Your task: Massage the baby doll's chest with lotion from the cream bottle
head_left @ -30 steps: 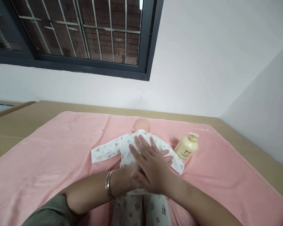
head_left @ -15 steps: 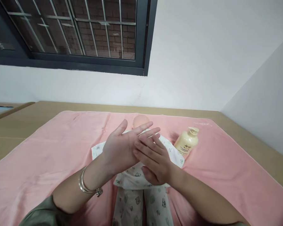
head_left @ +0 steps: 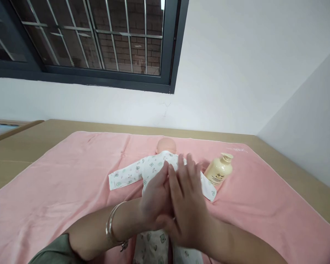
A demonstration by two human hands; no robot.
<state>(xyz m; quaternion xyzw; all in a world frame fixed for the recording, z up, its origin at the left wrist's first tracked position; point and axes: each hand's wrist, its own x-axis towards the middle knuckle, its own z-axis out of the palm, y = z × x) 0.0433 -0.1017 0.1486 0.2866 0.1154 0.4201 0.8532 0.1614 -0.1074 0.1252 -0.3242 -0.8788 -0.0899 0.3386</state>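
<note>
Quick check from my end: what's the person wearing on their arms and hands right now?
Both forearms are bare. The left wrist carries a thin silver bangle with a small clasp or charm hanging at its lower edge. An olive-green sleeve covers the left upper arm near the bottom of the picture. The left hand and right hand wear no gloves; a ring cannot be made out.

A tan bed (head_left: 30, 146) carries a pink towel (head_left: 57, 183); on the towel lie a doll (head_left: 143, 170) and, beside it, a cream bottle (head_left: 218, 172).
</note>
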